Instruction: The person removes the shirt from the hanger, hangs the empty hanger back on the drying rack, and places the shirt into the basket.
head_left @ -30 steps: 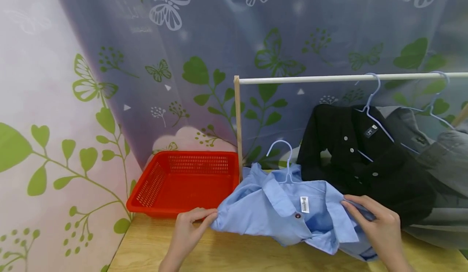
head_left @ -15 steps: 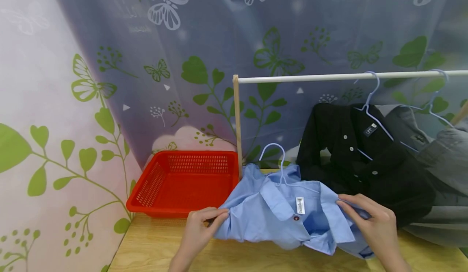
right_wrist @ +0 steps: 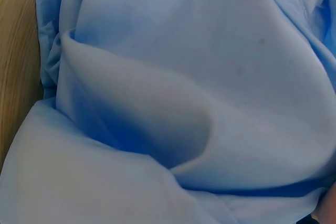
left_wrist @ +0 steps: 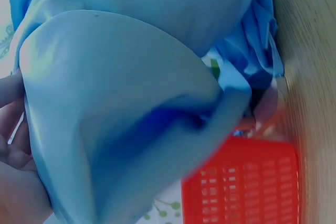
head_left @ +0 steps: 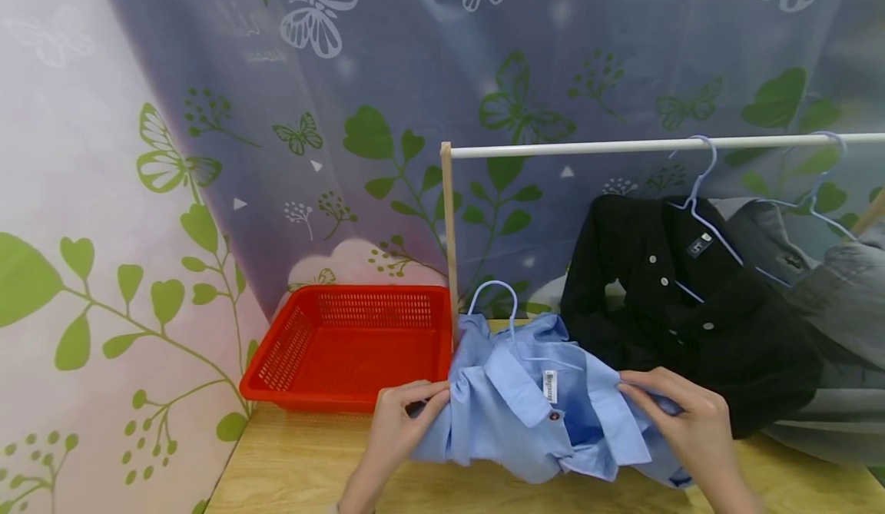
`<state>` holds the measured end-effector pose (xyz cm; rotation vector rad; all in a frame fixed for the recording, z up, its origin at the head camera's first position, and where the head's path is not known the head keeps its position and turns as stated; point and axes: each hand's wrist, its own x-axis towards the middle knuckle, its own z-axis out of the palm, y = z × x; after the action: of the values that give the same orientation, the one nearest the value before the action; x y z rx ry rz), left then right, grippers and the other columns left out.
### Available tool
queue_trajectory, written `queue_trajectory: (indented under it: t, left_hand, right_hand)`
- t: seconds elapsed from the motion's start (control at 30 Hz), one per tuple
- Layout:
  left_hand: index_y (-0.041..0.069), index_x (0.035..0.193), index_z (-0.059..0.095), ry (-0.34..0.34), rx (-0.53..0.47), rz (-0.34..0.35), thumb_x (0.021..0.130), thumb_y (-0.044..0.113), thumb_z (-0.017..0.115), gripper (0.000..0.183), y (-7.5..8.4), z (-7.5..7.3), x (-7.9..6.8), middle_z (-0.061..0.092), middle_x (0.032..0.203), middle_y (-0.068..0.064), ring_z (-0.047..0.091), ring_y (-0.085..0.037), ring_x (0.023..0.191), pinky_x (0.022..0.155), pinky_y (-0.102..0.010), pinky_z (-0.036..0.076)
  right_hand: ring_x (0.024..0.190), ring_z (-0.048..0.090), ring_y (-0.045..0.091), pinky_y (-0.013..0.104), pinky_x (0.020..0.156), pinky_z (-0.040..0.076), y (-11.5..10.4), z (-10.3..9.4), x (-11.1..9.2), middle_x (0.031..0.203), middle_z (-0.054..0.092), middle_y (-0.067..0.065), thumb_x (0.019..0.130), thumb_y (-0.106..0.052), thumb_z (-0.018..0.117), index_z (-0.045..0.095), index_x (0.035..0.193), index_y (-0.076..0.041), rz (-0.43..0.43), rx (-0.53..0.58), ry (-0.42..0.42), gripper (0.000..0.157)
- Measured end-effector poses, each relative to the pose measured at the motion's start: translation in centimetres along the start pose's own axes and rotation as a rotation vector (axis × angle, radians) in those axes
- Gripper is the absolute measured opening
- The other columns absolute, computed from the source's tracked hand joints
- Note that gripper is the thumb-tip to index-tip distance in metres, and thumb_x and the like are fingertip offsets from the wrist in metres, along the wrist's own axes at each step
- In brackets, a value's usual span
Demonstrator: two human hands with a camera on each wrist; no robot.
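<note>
A light blue shirt (head_left: pixel 515 429) with a white neck label and a dark button is held up over the table, its collar facing me. Inside its neck sits a pale blue hanger (head_left: pixel 512 310), the hook rising above the collar and leaning left. My left hand (head_left: pixel 404 426) pinches the shirt at the shoulder on the left between thumb and fingers. On the other side my right hand (head_left: pixel 691 414) pinches the fabric just beside the collar. Folds of the shirt (left_wrist: pixel 121 77) fill most of the left wrist view, and shirt cloth (right_wrist: pixel 173 87) covers nearly all of the right wrist view.
A red plastic basket (head_left: pixel 373 402) stands at the left on the wooden table (head_left: pixel 276 460). Behind the shirt rises a rack with a wooden post (head_left: pixel 450 230) and white rail (head_left: pixel 588 147). A black shirt (head_left: pixel 622 230) and grey garments (head_left: pixel 843 291) hang at the right.
Both hands keep their pinch on the shirt. My left hand has moved right and slightly up, my right hand slightly left. The hanger's hook has shifted left and lower, toward the rack post.
</note>
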<state>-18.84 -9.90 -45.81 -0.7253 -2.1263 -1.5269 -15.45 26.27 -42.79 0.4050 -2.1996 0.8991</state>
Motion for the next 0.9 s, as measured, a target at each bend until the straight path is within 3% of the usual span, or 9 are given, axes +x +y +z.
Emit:
queue_trajectory:
  t: [0.13,0.4,0.57,0.67,0.8,0.9]
  left_hand:
    - [0.007,0.1,0.081,0.023,-0.002,-0.011,0.091,0.009,0.075,0.011,0.1,0.8,0.5,0.078,0.091,-0.004,0.073,-0.011,0.08,0.072,-0.023,0.058]
    - [0.014,0.095,0.081,0.059,0.053,-0.113,0.09,0.008,0.076,0.009,0.4,1.3,0.6,0.078,0.095,0.002,0.071,-0.007,0.082,0.07,-0.03,0.059]
    - [0.016,0.095,0.079,0.056,0.049,-0.065,0.092,0.009,0.073,0.01,0.3,0.8,0.7,0.077,0.093,0.005,0.07,-0.006,0.084,0.072,-0.026,0.059]
    - [0.014,0.096,0.078,0.046,0.031,-0.024,0.095,0.009,0.07,0.01,0.3,0.2,0.8,0.077,0.094,0.003,0.07,-0.006,0.085,0.073,-0.024,0.058]
    - [0.01,0.098,0.077,0.04,0.009,0.01,0.095,0.004,0.067,0.012,0.2,-0.5,0.9,0.077,0.093,-0.003,0.069,-0.007,0.083,0.073,-0.023,0.057]
    - [0.01,0.098,0.077,0.039,0.01,0.023,0.095,0.003,0.068,0.012,0.2,-0.7,0.8,0.077,0.092,-0.004,0.068,-0.006,0.082,0.071,-0.022,0.057]
  right_hand:
    - [0.073,0.062,-0.006,0.004,0.076,0.047,-0.1,0.4,0.1,0.082,0.071,-0.013,0.072,0.012,0.084,0.08,0.096,-0.017,-0.028,-0.005,-0.013,0.038]
    - [0.075,0.064,-0.007,0.004,0.078,0.047,-0.5,0.8,0.1,0.083,0.072,-0.013,0.067,0.012,0.087,0.08,0.091,-0.015,-0.064,-0.032,-0.024,0.037]
    - [0.076,0.062,-0.006,0.004,0.079,0.047,-0.7,0.7,0.1,0.084,0.07,-0.01,0.066,0.016,0.085,0.079,0.088,-0.014,-0.076,0.004,-0.004,0.038]
    - [0.078,0.062,-0.008,0.004,0.08,0.046,-0.6,0.4,0.3,0.082,0.07,-0.006,0.067,0.017,0.084,0.079,0.087,-0.012,-0.07,0.012,0.055,0.036]
    - [0.081,0.059,-0.015,0.002,0.08,0.044,-0.3,-0.1,0.5,0.081,0.072,-0.003,0.069,0.015,0.085,0.079,0.086,-0.011,-0.034,-0.024,0.131,0.032]
    - [0.086,0.056,-0.016,0.0,0.082,0.041,-0.5,-0.4,0.5,0.086,0.073,-0.003,0.076,0.009,0.083,0.08,0.091,-0.013,0.027,-0.07,0.13,0.026]
